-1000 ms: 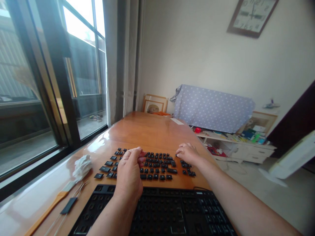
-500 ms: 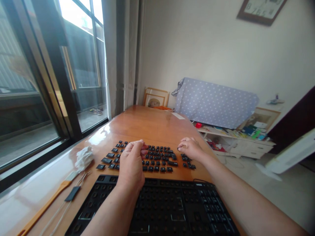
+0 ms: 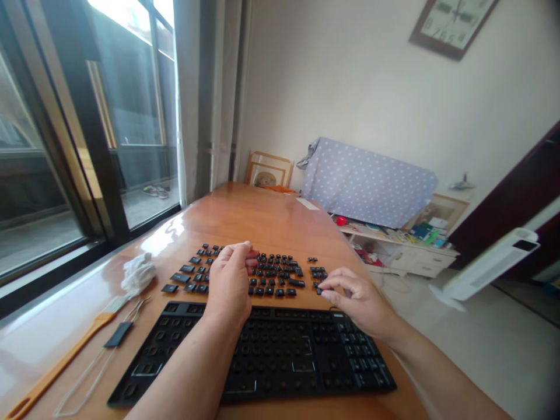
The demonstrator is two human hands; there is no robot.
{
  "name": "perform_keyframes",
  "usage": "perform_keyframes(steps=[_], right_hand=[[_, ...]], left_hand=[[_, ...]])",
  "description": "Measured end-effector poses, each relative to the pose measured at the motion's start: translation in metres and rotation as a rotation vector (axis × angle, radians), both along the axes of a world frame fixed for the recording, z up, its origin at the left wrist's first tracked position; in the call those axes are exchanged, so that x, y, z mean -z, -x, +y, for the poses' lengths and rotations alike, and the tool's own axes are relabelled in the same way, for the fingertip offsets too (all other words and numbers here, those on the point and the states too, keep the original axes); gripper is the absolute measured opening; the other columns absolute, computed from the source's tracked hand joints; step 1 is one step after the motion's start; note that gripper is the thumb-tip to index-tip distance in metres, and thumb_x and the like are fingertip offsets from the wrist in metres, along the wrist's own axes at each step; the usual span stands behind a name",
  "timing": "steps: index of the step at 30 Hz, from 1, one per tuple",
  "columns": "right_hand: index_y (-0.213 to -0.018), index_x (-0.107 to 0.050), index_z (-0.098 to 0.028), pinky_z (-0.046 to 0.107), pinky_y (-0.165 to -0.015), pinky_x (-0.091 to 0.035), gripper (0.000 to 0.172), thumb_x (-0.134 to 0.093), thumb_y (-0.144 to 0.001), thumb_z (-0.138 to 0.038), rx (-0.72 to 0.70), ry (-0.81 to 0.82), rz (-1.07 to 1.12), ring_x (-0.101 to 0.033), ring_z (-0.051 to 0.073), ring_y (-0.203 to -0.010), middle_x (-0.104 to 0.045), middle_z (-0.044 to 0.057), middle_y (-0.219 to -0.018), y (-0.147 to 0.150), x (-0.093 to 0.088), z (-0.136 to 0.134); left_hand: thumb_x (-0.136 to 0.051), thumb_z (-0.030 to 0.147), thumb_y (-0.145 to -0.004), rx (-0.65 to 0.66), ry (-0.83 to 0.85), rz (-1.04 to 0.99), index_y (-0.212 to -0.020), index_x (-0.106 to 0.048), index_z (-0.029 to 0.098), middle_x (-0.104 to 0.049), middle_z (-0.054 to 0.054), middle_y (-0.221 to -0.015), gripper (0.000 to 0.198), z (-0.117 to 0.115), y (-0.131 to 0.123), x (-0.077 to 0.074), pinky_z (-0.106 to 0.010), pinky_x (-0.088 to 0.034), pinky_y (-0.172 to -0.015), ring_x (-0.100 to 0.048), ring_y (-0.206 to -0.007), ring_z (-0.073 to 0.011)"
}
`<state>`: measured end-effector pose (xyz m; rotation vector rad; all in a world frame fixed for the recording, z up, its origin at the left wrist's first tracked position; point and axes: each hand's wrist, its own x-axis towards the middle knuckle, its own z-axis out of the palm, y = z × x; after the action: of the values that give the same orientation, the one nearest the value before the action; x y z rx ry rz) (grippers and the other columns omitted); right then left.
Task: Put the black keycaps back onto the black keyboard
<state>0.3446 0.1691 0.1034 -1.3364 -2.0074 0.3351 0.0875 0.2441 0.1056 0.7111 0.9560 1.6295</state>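
Note:
A black keyboard (image 3: 280, 350) lies across the near part of the table, its main section stripped to bare key sockets, with keys still fitted on the right-hand number pad. Beyond it, loose black keycaps (image 3: 271, 274) are laid out in keyboard-like rows. My left hand (image 3: 234, 271) hovers over the left-middle of these rows, fingers curled and closed; whatever is inside them is hidden. At the right end of the rows, my right hand (image 3: 354, 294) has thumb and forefinger closed around a small keycap (image 3: 320, 290), beside a small cluster of other keycaps.
On the left lie a crumpled white cloth (image 3: 137, 274), an orange-handled brush (image 3: 65, 361) and a wire keycap puller (image 3: 119, 334) with a dark grip. A window stands left of the wooden table (image 3: 262, 216). A low white cabinet (image 3: 415, 259) is beyond its right side.
My right hand has come nearer, from the far side of the right-hand keycap cluster to its near end. My left hand keeps its closed pose. The view has shifted slightly.

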Motion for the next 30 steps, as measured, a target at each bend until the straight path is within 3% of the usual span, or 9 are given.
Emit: perform_keyframes(steps=[12, 15, 20, 22, 24, 28, 30], right_hand=[[-0.105, -0.073, -0.027, 0.037, -0.083, -0.052, 0.016, -0.059, -0.098, -0.022, 0.021, -0.281, -0.253, -0.064, 0.022, -0.096, -0.071, 0.006, -0.099, 0.021, -0.007, -0.034], [-0.105, -0.072, -0.029, 0.039, -0.085, -0.053, 0.013, -0.061, -0.097, -0.027, 0.073, -0.273, -0.221, -0.065, 0.023, -0.096, -0.072, 0.006, -0.100, 0.026, -0.005, -0.036], [-0.099, -0.071, -0.029, 0.040, -0.083, -0.053, 0.013, -0.061, -0.096, -0.036, 0.219, -0.231, -0.082, -0.066, 0.025, -0.092, -0.073, 0.007, -0.095, 0.038, -0.001, -0.036], [-0.097, -0.072, -0.028, 0.036, -0.076, -0.052, 0.014, -0.062, -0.095, -0.039, 0.257, -0.187, 0.012, -0.065, 0.023, -0.085, -0.072, 0.006, -0.091, 0.043, 0.001, -0.034], [-0.097, -0.072, -0.026, 0.033, -0.071, -0.050, 0.018, -0.064, -0.094, -0.041, 0.272, -0.103, 0.147, -0.064, 0.021, -0.079, -0.071, 0.004, -0.088, 0.048, 0.004, -0.033], [-0.097, -0.071, -0.022, 0.031, -0.077, -0.048, 0.027, -0.068, -0.091, -0.048, 0.209, 0.156, 0.512, -0.063, 0.019, -0.083, -0.071, 0.004, -0.092, 0.056, 0.006, -0.030], [-0.095, -0.071, -0.021, 0.028, -0.070, -0.044, 0.031, -0.072, -0.088, -0.050, 0.207, 0.264, 0.653, -0.057, 0.015, -0.075, -0.067, 0.001, -0.084, 0.058, 0.007, -0.030]], left_hand=[[-0.072, 0.045, -0.074, 0.040, 0.008, 0.056, -0.081, -0.064, 0.017, -0.068, -0.002, -0.079, 0.030, -0.001, -0.001, -0.001, -0.024, -0.038, -0.065, -0.057, -0.069, -0.0117], [-0.071, 0.047, -0.076, 0.202, -0.029, 0.168, -0.081, -0.065, 0.017, -0.069, -0.004, -0.083, 0.031, -0.009, -0.005, -0.004, -0.025, -0.040, -0.069, -0.058, -0.073, -0.0123], [-0.078, 0.039, -0.072, 0.706, -0.087, 0.257, -0.093, -0.069, 0.018, -0.068, -0.002, -0.085, 0.031, -0.028, -0.017, -0.007, -0.025, -0.043, -0.075, -0.059, -0.075, -0.0119], [-0.078, 0.037, -0.073, 0.834, -0.105, 0.276, -0.097, -0.070, 0.018, -0.069, -0.002, -0.089, 0.032, -0.033, -0.020, -0.006, -0.026, -0.043, -0.077, -0.059, -0.078, -0.0121], [-0.078, 0.033, -0.073, 0.894, -0.133, 0.286, -0.096, -0.070, 0.017, -0.070, -0.003, -0.091, 0.029, -0.036, -0.023, -0.004, -0.026, -0.043, -0.080, -0.060, -0.082, -0.0126], [-0.077, 0.031, -0.072, 0.935, -0.154, 0.262, -0.093, -0.071, 0.017, -0.070, -0.003, -0.092, 0.026, -0.036, -0.027, 0.002, -0.028, -0.044, -0.086, -0.061, -0.086, -0.0138], [-0.077, 0.031, -0.072, 0.928, -0.160, 0.273, -0.092, -0.071, 0.017, -0.070, -0.003, -0.092, 0.025, -0.035, -0.028, 0.005, -0.028, -0.045, -0.086, -0.061, -0.086, -0.0140]])
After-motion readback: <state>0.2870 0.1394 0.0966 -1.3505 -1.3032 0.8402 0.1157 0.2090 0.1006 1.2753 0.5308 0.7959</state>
